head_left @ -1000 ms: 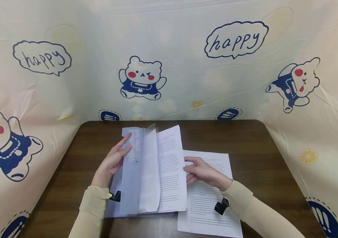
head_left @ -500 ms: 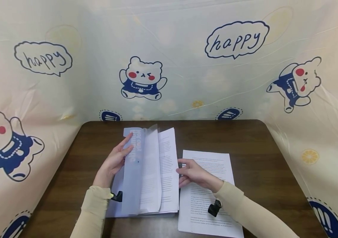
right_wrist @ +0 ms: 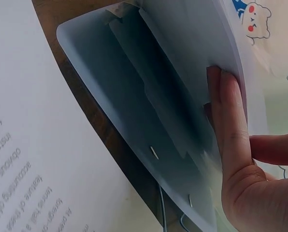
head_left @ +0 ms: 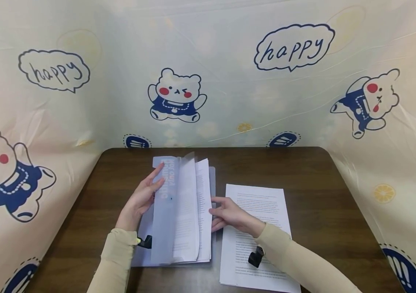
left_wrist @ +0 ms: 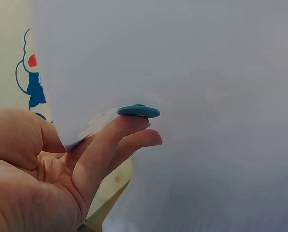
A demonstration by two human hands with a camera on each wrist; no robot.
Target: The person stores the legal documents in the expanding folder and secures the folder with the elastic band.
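A light blue plastic document folder [head_left: 162, 232] stands partly open left of the table's middle. My left hand [head_left: 139, 200] grips its raised flap, thumb on one side and fingers on the other; a blue button [left_wrist: 140, 111] on the flap sits by the fingertips in the left wrist view. Inside the folder, several printed sheets [head_left: 204, 228] lean with their right edge showing. My right hand [head_left: 235, 216] pinches that edge between thumb and fingers. In the right wrist view the folder's back panel [right_wrist: 103, 72] spreads beneath the sheets, with a thin cord [right_wrist: 162, 208] at its edge.
Another stack of printed paper [head_left: 257, 248] lies flat to the right, under my right forearm. The dark wooden table [head_left: 321, 211] is enclosed by a patterned cloth [head_left: 229, 101] at the back and both sides. Small black cameras sit on both wrists.
My right hand has moved left with the sheets, which now reach further into the folder and expose the back panel's right edge. The left hand has stayed nearly still on the flap.
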